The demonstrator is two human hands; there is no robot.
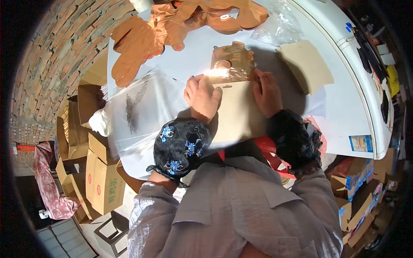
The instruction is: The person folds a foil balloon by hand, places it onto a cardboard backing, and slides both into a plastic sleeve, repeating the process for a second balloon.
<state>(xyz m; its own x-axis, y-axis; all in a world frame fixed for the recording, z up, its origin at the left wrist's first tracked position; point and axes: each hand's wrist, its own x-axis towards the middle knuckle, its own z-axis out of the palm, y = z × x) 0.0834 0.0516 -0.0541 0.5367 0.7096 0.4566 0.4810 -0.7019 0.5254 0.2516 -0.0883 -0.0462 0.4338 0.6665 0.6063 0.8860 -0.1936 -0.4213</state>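
Note:
A flat tan cardboard sleeve [238, 112] with a small hanger slot lies on the white table in front of me. My left hand [203, 99] grips its upper left side, thumb on the top face and fingers at the edge. At the upper right corner, my right hand [268, 93] pinches the sleeve between thumb and fingers. A shiny copper-brown film piece [234, 60] sticks out beyond the sleeve's top edge, with bright glare on it; its lower end is hidden.
Several copper-brown glossy pieces [165, 32] are heaped at the far left. Clear plastic bags [140, 105] lie on the left, and crumpled clear plastic [282, 23] is at the back. Tan sheets [305, 64] rest on the right of the white table [344, 124]. Cardboard boxes [103, 180] stand beside it.

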